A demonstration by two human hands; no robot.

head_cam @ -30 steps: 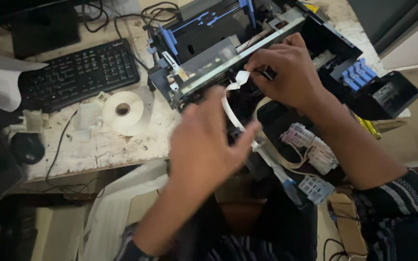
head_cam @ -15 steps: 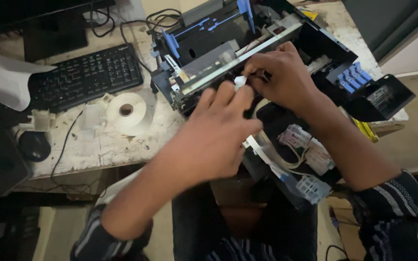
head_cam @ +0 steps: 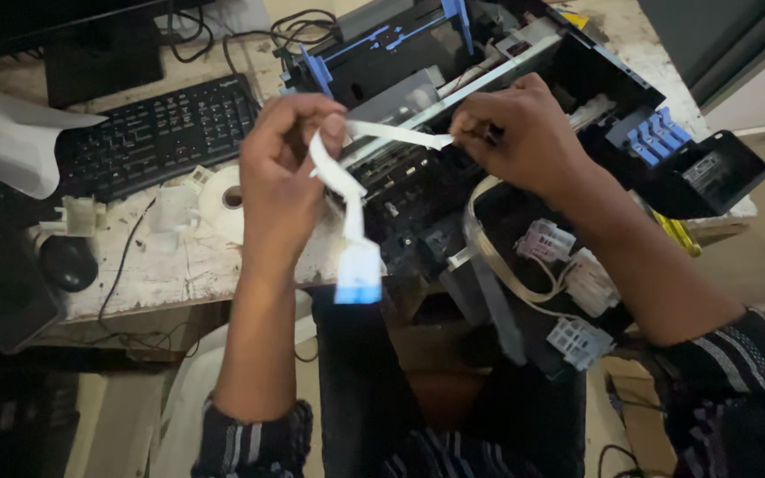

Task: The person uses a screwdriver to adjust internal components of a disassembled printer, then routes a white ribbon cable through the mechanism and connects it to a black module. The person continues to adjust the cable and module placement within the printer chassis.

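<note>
A white flat ribbon cable [head_cam: 351,190] with a blue-tipped end [head_cam: 358,281] stretches between both my hands. My left hand [head_cam: 287,173] pinches its bent upper part, and the blue end hangs down below that hand. My right hand [head_cam: 524,133] grips the cable's other end over an opened black printer [head_cam: 489,97] with blue plastic levers. The printer lies on the worn desk [head_cam: 170,265], its insides exposed. Several ink tubes and white connector blocks [head_cam: 568,274] trail out of the printer's front below my right hand.
A black keyboard [head_cam: 148,133] lies at the left, a roll of white tape [head_cam: 223,199] beside it. A black mouse [head_cam: 68,261] and a dark flat device [head_cam: 6,292] sit near the desk's front left edge. Cables run behind the printer. A monitor base [head_cam: 99,57] stands at the back.
My left hand rose from below, reached the ribbon cable at the printer, and has pulled it out to the left. The cable's blue-tipped end now hangs free.
</note>
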